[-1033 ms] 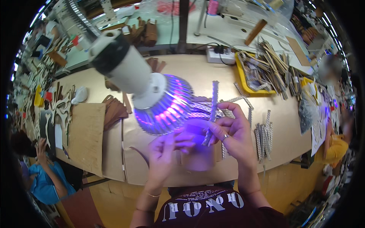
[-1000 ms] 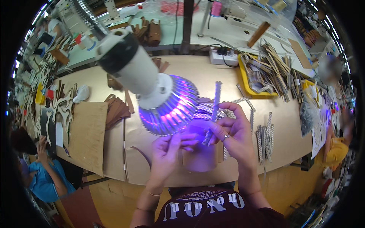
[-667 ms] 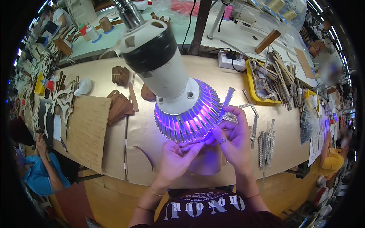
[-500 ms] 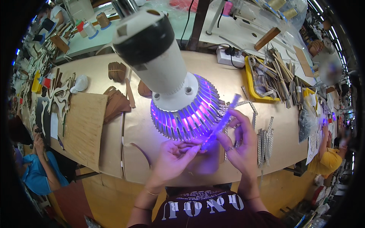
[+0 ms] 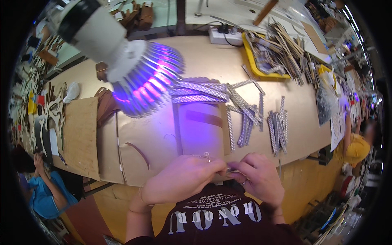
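Observation:
My left hand point(image 5: 190, 173) and my right hand point(image 5: 259, 175) meet low in front of my shirt, at the near edge of the table. Both are closed, fingertips pinched together around something small that they mostly hide. Just beyond them lies a board with raised sides point(image 5: 223, 132), washed in violet light. Across it rests a flat brown strip point(image 5: 200, 117). A pile of grey-white braided strips point(image 5: 200, 92) lies along its far end. Above the table at left hangs a ribbed lamp point(image 5: 153, 79), glowing violet.
More braided strips point(image 5: 279, 130) lie to the right. Behind them sits a yellow tray point(image 5: 250, 53) of strips, near a white power strip point(image 5: 222, 36). A brown board point(image 5: 79, 134) and brown pieces point(image 5: 107, 104) are at left. People in blue point(image 5: 49, 196) and yellow point(image 5: 355, 149) sit at the sides.
Both hands have come down from beside the lamp to the table's near edge. The violet-lit strip they held up no longer shows clearly. The view has shifted, with the lamp now farther left.

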`<state>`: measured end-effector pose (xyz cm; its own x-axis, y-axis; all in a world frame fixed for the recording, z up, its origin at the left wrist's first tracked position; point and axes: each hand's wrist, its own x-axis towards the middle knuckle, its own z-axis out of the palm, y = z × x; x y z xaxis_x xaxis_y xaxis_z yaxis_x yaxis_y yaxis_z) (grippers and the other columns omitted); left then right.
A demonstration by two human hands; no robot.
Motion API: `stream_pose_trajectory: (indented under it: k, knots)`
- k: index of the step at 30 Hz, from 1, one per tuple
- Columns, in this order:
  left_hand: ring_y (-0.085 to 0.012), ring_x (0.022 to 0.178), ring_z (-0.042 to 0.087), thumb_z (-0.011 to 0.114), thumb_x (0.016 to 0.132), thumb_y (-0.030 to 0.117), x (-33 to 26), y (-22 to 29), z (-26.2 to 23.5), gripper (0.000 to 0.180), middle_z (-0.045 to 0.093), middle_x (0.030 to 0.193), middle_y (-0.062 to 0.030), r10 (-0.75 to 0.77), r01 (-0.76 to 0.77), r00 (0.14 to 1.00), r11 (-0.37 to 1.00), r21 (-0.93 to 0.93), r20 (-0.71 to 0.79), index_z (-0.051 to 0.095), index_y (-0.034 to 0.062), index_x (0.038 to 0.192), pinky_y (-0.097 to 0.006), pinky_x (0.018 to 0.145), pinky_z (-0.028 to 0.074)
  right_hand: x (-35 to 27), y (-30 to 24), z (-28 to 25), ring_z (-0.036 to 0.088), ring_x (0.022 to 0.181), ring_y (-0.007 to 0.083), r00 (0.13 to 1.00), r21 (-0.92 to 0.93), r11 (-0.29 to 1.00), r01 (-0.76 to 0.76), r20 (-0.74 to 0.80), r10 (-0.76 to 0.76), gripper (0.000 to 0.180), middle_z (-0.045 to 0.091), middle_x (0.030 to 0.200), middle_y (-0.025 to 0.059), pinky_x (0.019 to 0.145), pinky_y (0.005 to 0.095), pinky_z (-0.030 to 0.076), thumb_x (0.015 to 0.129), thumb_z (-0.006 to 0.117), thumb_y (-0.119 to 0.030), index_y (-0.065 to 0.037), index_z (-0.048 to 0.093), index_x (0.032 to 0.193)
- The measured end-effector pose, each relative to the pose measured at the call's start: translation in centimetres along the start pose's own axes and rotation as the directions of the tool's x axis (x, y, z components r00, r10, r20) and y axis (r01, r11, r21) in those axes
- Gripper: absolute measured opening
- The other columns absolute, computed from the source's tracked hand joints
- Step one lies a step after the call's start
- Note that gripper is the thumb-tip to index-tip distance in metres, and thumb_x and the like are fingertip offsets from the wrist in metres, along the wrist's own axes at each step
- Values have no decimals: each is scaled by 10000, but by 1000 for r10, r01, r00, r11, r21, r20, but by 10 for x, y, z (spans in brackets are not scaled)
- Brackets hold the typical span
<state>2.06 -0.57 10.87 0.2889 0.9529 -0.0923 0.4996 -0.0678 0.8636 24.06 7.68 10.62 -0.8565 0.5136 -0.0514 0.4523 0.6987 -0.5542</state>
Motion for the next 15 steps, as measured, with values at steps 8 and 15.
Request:
stream_pose_trajectory:
  k: [8,15]
  knots:
    - [-331,1076,633,646,811,29,40,5,99,354,594,1246,-193,360,-279,822,930,239,-442,608,-3,1162,-404,899,522,-43,68,72,602,621,78,769,971,183,-153,1,639,149,689,791,41,539,241,478,935,642,-128,16,673,960]
    - [-345,1269,509,562,818,50,32,-65,191,403,536,1333,-225,238,-141,961,859,493,-141,594,-48,1207,-444,1069,411,-80,84,105,598,561,142,618,658,405,-634,117,777,243,685,760,87,547,310,482,929,656,-232,11,671,937]
